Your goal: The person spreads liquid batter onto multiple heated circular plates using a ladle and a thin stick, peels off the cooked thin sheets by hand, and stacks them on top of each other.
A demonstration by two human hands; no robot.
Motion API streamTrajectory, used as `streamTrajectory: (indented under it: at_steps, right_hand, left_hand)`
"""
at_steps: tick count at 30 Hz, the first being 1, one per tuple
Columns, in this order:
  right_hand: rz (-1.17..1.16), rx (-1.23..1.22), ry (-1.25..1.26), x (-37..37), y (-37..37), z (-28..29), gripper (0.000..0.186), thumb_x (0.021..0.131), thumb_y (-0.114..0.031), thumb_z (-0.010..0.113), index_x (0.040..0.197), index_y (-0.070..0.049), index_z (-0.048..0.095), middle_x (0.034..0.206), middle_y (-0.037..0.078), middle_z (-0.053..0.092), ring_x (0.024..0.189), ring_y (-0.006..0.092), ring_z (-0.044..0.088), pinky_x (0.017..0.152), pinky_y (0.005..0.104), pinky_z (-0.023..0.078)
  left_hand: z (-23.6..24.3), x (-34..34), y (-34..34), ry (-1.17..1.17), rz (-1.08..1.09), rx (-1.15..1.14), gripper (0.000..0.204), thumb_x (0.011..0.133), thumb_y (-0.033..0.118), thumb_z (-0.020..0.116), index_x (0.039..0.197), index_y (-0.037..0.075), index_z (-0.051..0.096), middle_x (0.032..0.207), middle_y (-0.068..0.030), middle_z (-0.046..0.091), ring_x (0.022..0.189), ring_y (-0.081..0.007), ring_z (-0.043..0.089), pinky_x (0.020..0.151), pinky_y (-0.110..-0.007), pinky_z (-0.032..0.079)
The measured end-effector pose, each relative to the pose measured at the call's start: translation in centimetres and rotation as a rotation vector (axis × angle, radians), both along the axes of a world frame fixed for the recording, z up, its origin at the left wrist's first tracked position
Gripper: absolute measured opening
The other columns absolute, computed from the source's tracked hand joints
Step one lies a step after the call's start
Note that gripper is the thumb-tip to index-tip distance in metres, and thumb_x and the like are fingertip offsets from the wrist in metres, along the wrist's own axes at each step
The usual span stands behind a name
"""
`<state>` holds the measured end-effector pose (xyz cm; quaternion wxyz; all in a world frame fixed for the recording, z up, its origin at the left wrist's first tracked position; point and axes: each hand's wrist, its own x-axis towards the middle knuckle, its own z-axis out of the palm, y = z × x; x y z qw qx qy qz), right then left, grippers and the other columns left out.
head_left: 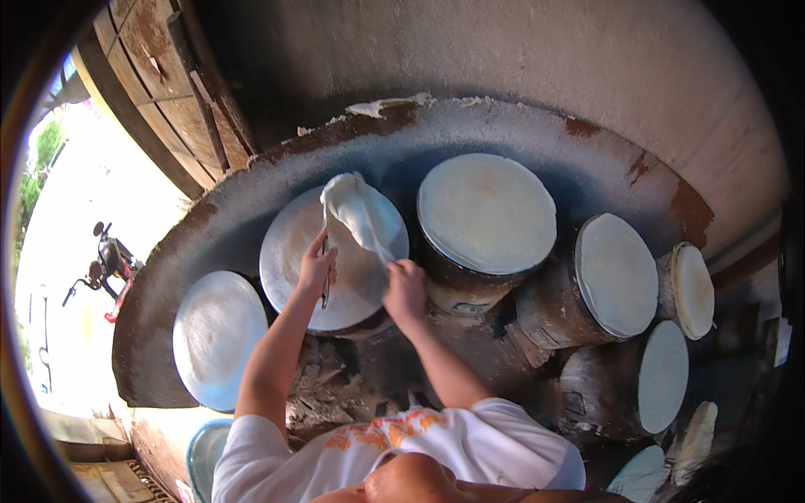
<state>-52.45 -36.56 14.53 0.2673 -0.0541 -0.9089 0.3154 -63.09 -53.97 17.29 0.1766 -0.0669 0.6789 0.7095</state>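
Observation:
My left hand [316,267] is closed round a thin metal scraper [325,293], held upright over a round griddle [289,251]. By the scraper's top a soft white lump of dough [350,210] hangs above the griddle. From it a narrow strip runs down to my right hand [405,289], whose fingers are closed at its lower end near the griddle's right edge. Whether the dough touches the scraper or the griddle I cannot tell.
To the left stands a paler round griddle [218,335]. Rightward, several drum stoves carry tops covered in thin white sheets, the largest sheet [488,214] nearest my right hand. A rusty curved metal rim [201,218] encloses the back. A blue-edged tub [205,453] is at lower left.

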Motion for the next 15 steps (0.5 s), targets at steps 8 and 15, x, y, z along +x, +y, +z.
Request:
streamTrajectory:
  at_steps: [8, 15]
  right_hand:
    - [0.05, -0.024, -0.065, 0.4, -1.3, -2.4, 0.037, 0.068, 0.001, 0.059, 0.105, -0.004, 0.06, 0.105, 0.012, 0.056, 0.097, 0.0349, 0.053, 0.085, 0.0409, 0.045]
    - [0.023, -0.015, -0.071, 2.0, -1.0, -2.0, 0.035, 0.068, 0.003, 0.057, 0.102, -0.005, 0.062, 0.097, 0.01, 0.058, 0.093, 0.0326, 0.055, 0.078, 0.0408, 0.047]
  left_hand:
    - [-1.2, 0.5, -3.6, 0.089, 0.016, -0.212, 0.058, 0.09, 0.007, 0.053, 0.142, 0.024, 0.036, 0.058, 0.0017, 0.041, 0.04, -0.0091, 0.037, 0.036, -0.027, 0.034]
    - [-1.6, 1.2, -6.5, 0.062, 0.023, -0.248, 0.057, 0.09, 0.009, 0.054, 0.142, 0.023, 0.036, 0.056, 0.0018, 0.04, 0.041, -0.0098, 0.037, 0.037, -0.026, 0.034]
